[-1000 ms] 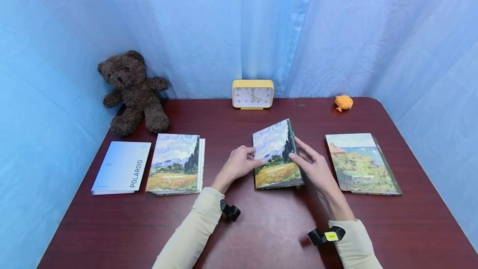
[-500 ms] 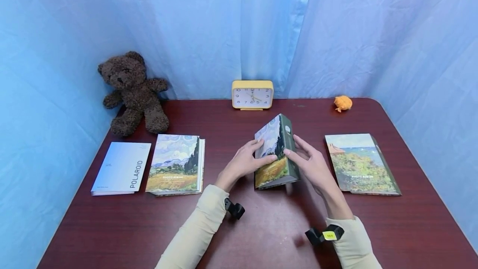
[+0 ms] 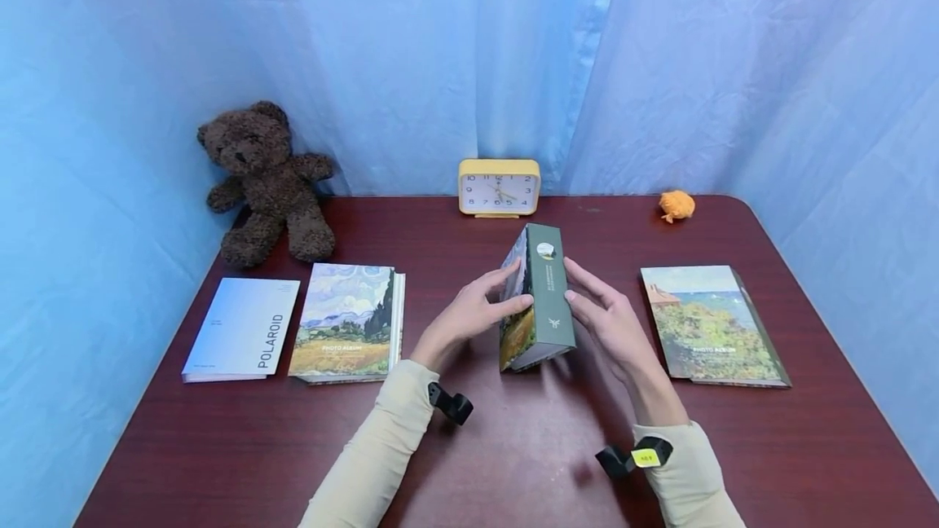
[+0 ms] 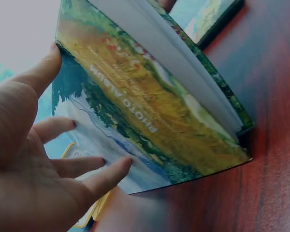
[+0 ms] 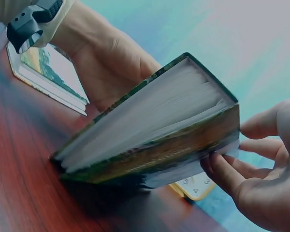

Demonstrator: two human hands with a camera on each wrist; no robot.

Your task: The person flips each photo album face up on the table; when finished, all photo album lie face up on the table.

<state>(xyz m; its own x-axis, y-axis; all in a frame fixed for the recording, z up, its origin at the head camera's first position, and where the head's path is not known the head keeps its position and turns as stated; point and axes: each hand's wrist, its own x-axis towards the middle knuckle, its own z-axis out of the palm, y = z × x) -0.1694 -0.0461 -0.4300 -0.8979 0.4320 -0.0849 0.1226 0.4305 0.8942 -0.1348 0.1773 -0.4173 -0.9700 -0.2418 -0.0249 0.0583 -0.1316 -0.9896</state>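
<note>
The left hand [image 3: 469,312] and right hand [image 3: 616,332], fingers loosely spread, held opposite covers of the tilted photo album [image 3: 550,292].

Touching photo album [image 4: 135,106], mid-frame, with left hand [image 4: 26,164], left | exposing white pages [image 4: 174,58], top centre | partly hiding yellow-rimmed clock [image 4: 101,205], lower left | showing reddish tabletop [image 4: 275,140], right, dark-edged painted item [image 4: 215,19], top right

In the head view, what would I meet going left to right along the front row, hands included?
POLAROID book, wheat-field photo album, left hand, green-spined photo album, right hand, seaside photo album.
</note>
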